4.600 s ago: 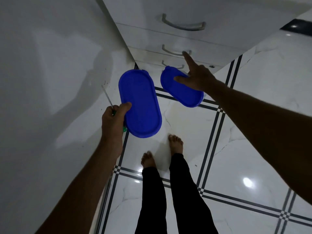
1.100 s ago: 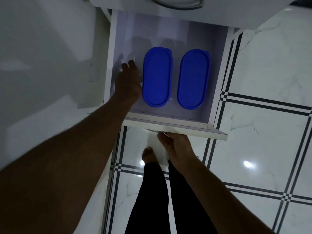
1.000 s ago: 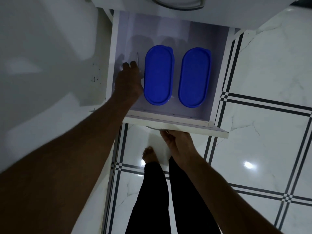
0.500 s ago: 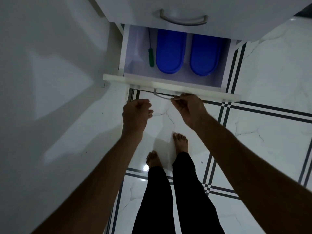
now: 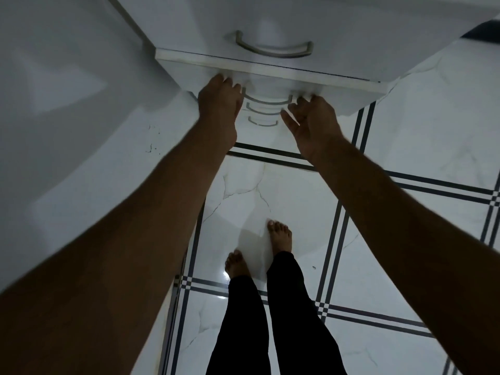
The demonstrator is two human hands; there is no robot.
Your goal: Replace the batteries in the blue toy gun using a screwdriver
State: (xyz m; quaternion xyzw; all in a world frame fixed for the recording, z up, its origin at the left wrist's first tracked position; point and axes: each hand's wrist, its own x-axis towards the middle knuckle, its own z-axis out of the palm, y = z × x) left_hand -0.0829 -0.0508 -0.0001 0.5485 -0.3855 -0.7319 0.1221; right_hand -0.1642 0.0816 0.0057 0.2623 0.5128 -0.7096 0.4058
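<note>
No toy gun, screwdriver or blue containers show; the white drawer (image 5: 270, 69) they lay in is pushed almost fully in, hiding its inside. My left hand (image 5: 219, 104) lies against the drawer front, left of its curved metal handle (image 5: 267, 100), fingers flat on the panel. At the handle's right end, my right hand (image 5: 311, 120) rests its bent fingers on the front, thumb spread. Neither hand holds anything.
Another drawer with a metal handle (image 5: 273, 48) sits above, and two lower handles (image 5: 263, 121) show below. A white cabinet side (image 5: 81, 104) fills the left. My bare feet (image 5: 280, 236) stand on glossy white floor tiles with dark stripes (image 5: 338, 239).
The drawer slid in from half open to nearly shut, covering the blue containers and the green-handled screwdriver. My left hand came up onto the drawer front, and my right hand shifted to the handle's right end.
</note>
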